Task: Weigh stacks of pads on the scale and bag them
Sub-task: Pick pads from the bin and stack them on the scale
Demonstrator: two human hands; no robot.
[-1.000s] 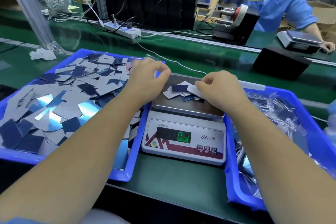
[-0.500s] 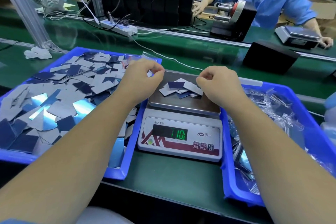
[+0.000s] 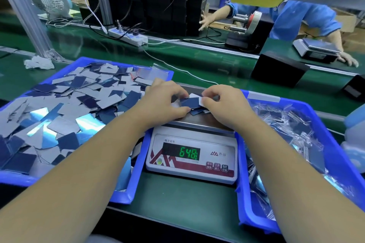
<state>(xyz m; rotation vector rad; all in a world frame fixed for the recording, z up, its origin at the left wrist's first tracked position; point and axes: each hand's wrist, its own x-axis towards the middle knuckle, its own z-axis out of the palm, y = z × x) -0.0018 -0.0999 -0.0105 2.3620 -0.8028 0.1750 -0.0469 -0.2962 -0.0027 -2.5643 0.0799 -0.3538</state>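
Both your hands meet over the scale (image 3: 192, 156) platform: your left hand (image 3: 165, 100) and right hand (image 3: 223, 102) have fingers curled around the small stack of pads (image 3: 192, 102) lying on it, pinching it from either side. Green digits glow on the display. Loose pads fill the blue tray (image 3: 136, 179) on your left; bagged ones lie in the blue bin (image 3: 245, 203) on your right, on the green surface (image 3: 177, 199).
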